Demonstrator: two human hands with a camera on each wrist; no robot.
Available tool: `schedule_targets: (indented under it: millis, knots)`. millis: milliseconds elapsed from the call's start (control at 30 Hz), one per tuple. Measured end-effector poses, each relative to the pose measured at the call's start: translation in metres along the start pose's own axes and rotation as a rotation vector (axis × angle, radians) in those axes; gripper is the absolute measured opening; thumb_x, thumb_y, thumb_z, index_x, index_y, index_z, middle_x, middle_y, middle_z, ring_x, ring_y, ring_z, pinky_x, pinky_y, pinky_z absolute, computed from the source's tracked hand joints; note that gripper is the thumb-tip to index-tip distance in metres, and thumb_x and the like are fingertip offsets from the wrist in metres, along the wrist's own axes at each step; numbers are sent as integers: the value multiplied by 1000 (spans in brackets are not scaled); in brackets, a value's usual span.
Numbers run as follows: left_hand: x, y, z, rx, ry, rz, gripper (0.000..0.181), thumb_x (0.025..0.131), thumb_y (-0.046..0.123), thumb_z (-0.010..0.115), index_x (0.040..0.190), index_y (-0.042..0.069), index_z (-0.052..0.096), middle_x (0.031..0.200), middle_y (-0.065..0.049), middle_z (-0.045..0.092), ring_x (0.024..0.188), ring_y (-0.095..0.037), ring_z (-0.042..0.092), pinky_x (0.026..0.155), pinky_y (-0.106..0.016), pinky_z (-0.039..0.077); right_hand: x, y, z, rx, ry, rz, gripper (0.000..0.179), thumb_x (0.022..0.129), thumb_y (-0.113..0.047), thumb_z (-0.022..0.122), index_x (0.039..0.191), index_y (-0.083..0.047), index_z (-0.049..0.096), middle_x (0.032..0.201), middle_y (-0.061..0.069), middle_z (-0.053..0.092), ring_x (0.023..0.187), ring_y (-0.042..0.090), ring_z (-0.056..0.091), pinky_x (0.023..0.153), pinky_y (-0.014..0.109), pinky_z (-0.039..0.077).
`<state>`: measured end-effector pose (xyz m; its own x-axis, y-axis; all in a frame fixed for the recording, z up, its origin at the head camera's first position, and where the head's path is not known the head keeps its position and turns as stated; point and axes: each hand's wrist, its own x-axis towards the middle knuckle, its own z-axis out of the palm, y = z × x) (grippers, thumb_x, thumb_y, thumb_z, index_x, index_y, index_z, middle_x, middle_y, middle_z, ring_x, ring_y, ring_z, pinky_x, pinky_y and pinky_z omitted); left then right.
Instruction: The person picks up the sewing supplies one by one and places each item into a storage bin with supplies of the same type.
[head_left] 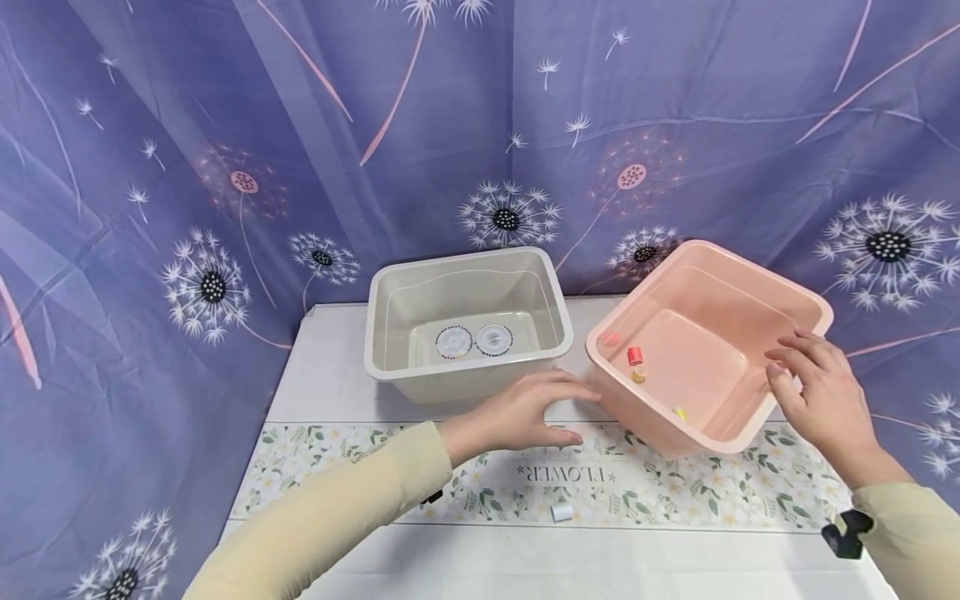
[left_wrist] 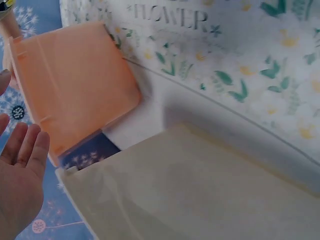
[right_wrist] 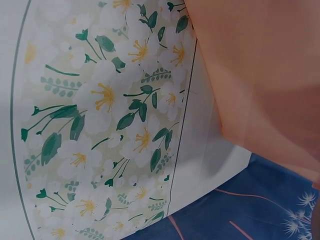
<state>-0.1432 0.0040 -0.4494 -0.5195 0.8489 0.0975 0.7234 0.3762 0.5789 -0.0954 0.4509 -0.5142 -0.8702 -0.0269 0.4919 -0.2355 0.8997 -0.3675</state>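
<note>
A pink plastic basin (head_left: 693, 350) stands at an angle on the right. Inside it lie a red thread spool (head_left: 635, 357), a yellow-orange spool (head_left: 638, 375), a bright yellow piece (head_left: 679, 413) and another red piece at the left corner. My left hand (head_left: 528, 412) hovers by the basin's left side, fingers and thumb spread, holding nothing; the left wrist view shows its fingers (left_wrist: 35, 150) extended. Over the right rim is my right hand (head_left: 817, 392), its fingers loosely bent. In the right wrist view the basin's outer wall (right_wrist: 265, 75) fills the upper right and hides most of that hand.
Left of the pink basin stands a grey basin (head_left: 468, 371) with two round pin wheels (head_left: 454, 342) inside. A white thread spool (head_left: 561, 512) lies on the flowered table runner (head_left: 495, 479) near the front. Behind hangs a purple dandelion-print cloth (head_left: 420, 167).
</note>
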Motion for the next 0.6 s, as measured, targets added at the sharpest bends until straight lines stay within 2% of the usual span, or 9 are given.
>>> schedule_targets:
  millis: [100,333,600]
  knots:
    - [-7,-4,5,-10,-5,-26,63,91,30,89,148,18,65,148,-1,65,136,-15,60,118,-25,44,0,0,0,-1,2,-2,34,108,-22,51,118,5,70,138,31,59,144,48,42,134,43,21]
    - [-21,-15,20,-13,3,-44,64,91,32,88,148,19,64,148,-1,65,138,-15,59,119,-29,45,0,0,0,-3,2,-6,34,108,-23,51,118,5,70,137,31,59,145,48,42,134,42,21]
    - [-33,-21,32,-28,3,-81,63,90,31,89,147,17,65,147,0,65,137,-16,60,119,-30,45,1,0,1,-4,10,-7,34,108,-22,52,117,4,70,137,31,60,142,49,43,133,39,21]
